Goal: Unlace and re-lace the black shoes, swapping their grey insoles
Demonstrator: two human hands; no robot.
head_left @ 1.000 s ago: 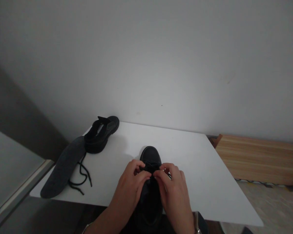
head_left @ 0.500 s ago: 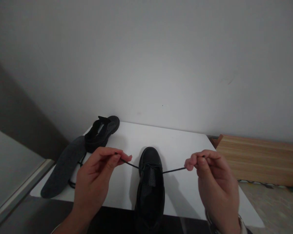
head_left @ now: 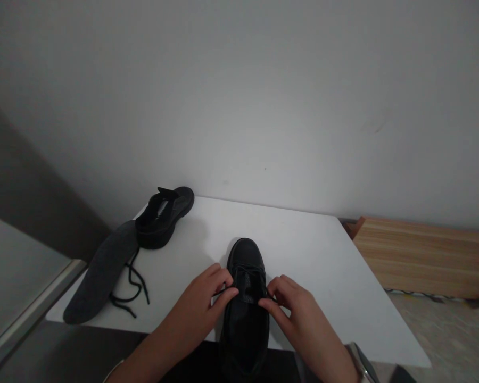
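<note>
A black lace-up shoe (head_left: 245, 332) points away from me at the front of the white table, its heel end reaching past the edge. At its left side my left hand (head_left: 205, 300) is closed, thumb and fingers pinching the black shoelace near the eyelets. My right hand (head_left: 297, 308) pinches the lace at the opposite side, close to the shoe's upper. The tongue (head_left: 247, 284) shows between both hands. Part of the lace is hidden by my fingers.
A second black shoe (head_left: 155, 234) rests at the table's (head_left: 303, 239) back left. Beside it lie a grey insole (head_left: 104, 271) and a loose black shoelace (head_left: 138, 287). A wall (head_left: 263, 106) rises behind; a wooden board (head_left: 423, 258) is at the right.
Both hands have come inward and down from wide apart, where each held a lace end pulled taut, to the two sides of the shoe. The loose lace at left is now uncovered.
</note>
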